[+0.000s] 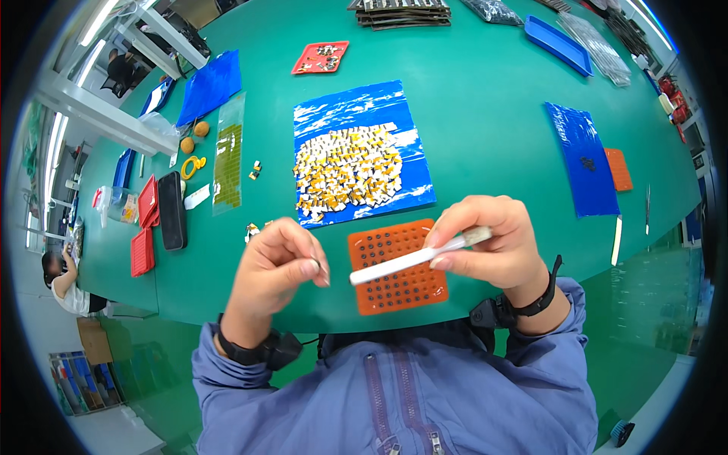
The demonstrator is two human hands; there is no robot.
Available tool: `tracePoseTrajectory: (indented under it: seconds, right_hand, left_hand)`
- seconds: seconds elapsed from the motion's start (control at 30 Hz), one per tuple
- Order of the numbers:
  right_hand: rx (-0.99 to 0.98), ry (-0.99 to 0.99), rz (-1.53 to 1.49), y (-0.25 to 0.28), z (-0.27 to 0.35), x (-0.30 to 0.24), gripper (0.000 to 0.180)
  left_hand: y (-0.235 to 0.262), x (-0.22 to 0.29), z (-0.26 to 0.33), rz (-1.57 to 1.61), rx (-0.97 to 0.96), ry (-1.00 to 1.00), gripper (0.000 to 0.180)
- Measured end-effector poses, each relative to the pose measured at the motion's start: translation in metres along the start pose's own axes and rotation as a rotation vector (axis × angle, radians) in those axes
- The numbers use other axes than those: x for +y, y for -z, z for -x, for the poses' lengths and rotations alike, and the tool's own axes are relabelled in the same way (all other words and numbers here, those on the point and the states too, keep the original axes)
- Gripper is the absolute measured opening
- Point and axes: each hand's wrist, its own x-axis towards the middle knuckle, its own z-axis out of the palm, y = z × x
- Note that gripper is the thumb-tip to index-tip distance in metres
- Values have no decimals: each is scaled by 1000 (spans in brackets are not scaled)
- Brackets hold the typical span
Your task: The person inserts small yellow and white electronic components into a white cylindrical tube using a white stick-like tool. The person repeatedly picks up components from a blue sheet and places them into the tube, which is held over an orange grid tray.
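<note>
My right hand (485,239) grips a white pen-shaped tool (394,265) with a paler, see-through part near the fingers. The tool slants down to the left over an orange tray (440,296) dotted with holes. Small dark round pieces (377,291) sit in many of those holes. Left of the tray, my left hand (280,262) is closed in a pinch. A tiny dark bit shows at its fingertips, too small to name. Beyond the tray, a blue sheet (371,95) bears a heap of small white and yellow parts (349,171).
A red tray (321,57) with small metal parts lies farther back. To the left are a black case (173,212), red boxes (142,252) and a yellow-green strip (227,163). On the right lie another blue sheet (580,159) and tweezers (647,208). A person (72,284) sits far left.
</note>
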Motion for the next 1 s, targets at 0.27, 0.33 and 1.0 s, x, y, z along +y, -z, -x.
tracePoseTrajectory:
  seconds: [0.27,0.33,1.0]
  right_hand:
    - [-25,-75,-40,-4,-2,6,13]
    - [-27,-70,-48,-4,-3,6,13]
    - [-86,-39,220,1,-9,4,8]
  left_hand:
    - [-17,-29,-9,373,-195,-137,10]
    - [-20,-31,-11,394,-215,-154,10]
    - [-20,-37,-11,368,-144,-161,10]
